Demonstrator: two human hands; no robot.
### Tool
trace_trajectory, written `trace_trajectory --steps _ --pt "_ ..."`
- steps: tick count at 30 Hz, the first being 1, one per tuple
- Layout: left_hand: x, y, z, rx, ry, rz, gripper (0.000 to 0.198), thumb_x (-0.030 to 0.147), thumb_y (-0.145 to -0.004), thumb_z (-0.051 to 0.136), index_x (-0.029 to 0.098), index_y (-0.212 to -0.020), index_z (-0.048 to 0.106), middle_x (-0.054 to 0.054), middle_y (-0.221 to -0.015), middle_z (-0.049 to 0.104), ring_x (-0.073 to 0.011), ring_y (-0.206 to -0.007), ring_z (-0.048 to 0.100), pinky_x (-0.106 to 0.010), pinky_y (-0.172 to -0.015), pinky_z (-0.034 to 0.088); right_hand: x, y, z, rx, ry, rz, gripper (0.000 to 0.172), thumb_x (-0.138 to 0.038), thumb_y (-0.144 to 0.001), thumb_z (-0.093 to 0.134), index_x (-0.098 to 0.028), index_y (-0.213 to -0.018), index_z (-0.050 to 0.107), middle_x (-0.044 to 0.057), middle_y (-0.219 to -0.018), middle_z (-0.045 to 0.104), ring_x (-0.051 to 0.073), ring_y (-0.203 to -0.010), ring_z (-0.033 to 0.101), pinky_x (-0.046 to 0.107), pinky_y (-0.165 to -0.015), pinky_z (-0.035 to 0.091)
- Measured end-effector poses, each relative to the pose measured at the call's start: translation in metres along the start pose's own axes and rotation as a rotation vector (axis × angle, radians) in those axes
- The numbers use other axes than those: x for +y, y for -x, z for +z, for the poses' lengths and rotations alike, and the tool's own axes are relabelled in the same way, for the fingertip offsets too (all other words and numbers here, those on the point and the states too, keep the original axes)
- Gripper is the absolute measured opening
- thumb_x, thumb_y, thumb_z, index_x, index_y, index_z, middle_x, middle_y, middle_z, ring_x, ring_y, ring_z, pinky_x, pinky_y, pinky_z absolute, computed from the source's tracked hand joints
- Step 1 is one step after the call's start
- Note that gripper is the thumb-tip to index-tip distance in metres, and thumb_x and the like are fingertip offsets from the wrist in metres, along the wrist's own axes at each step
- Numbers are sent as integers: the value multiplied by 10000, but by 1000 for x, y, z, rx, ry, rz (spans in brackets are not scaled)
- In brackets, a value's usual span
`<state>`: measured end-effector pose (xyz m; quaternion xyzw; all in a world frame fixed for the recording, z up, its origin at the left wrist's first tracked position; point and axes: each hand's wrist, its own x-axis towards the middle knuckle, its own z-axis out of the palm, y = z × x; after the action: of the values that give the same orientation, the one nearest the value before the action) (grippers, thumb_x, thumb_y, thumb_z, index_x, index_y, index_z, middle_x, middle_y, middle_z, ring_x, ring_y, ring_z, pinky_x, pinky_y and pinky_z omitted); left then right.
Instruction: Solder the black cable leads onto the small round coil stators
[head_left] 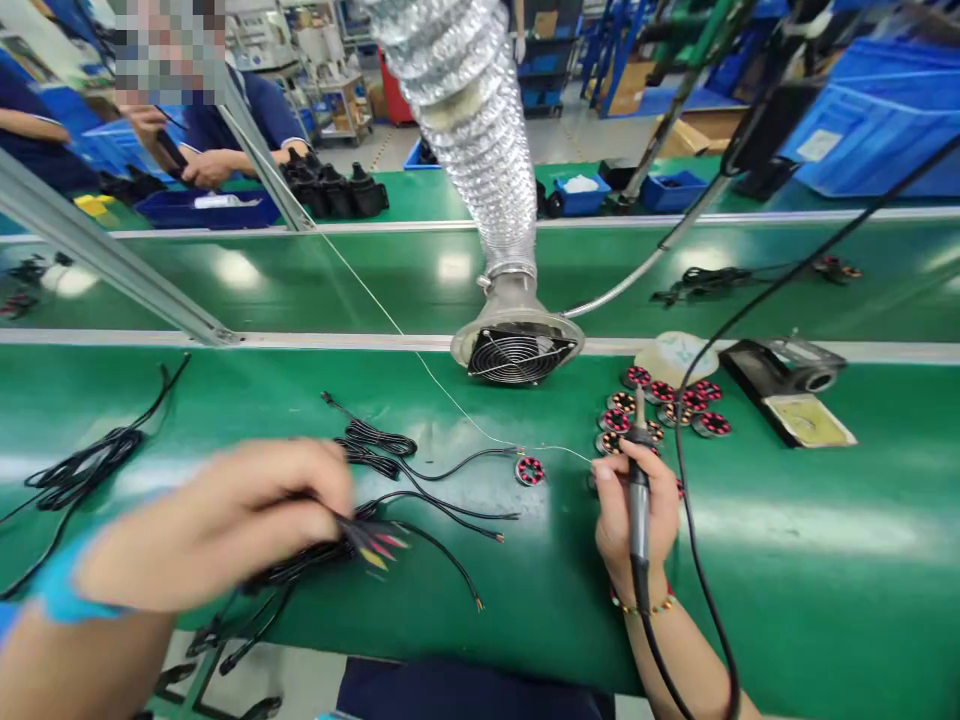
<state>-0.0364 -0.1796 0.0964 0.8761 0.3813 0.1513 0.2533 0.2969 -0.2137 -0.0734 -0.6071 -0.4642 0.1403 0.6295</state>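
Observation:
My right hand (634, 510) is closed around a black soldering iron (639, 480) held upright, its tip pointing up toward a cluster of several small round stators with red windings (667, 405). One stator (529, 470) lies alone on the green table, touched by a thin solder wire (420, 355). My left hand (225, 520), blurred by motion, pinches a bundle of black cables with red and yellow ends (375, 548). More black cables (390, 450) lie just beyond it.
A silver fume duct with a fan grille (516, 352) hangs over the table's far edge. The iron's stand with a sponge (795, 395) sits at right. A cable coil (82, 465) lies left. Another person works across the conveyor (225, 130).

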Motion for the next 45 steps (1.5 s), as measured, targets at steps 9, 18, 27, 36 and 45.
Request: trace_trajectory --steps 9,18,27,36,45 --pt "31 -34 185 -513 -348 234 115 184 -897 522 182 -849 626 -72 -869 691 -215 -804 637 -324 -714 498 3 0 -1 -4 17 -56 257 -265 -839 578 -210 -1089 547 -20 -744 578 127 -638 587 310 -630 521" --pt "21 -84 129 29 -217 95 220 249 -922 470 188 -1098 587 -98 -1087 628 -249 -1008 529 -414 -880 459 -12 12 12 -208 3 -202 289 -119 -864 532 -231 -1130 549 -14 -816 614 117 -730 623 282 -715 541" --pt "10 -123 151 -250 144 -157 148 218 -903 393 215 -764 443 19 -670 550 -150 -625 526 -281 -638 435 -10 20 21 -358 -12 -193 363 -113 -873 502 -247 -1210 507 -8 -862 627 132 -804 631 299 -784 543" --pt "-16 -126 167 -83 65 -127 45 215 -872 468 193 -885 506 -42 -902 530 -184 -807 527 -343 -767 435 -1 15 28 -377 213 -207 384 -119 -849 504 -223 -1219 503 24 -880 651 196 -854 589 378 -845 509" --pt "-20 -127 167 -11 133 -73 96 182 -867 442 197 -776 467 -19 -799 505 -173 -762 480 -321 -730 405 3 13 34 -422 271 -169 391 -142 -839 511 -214 -1223 516 26 -879 658 207 -868 582 373 -844 475"
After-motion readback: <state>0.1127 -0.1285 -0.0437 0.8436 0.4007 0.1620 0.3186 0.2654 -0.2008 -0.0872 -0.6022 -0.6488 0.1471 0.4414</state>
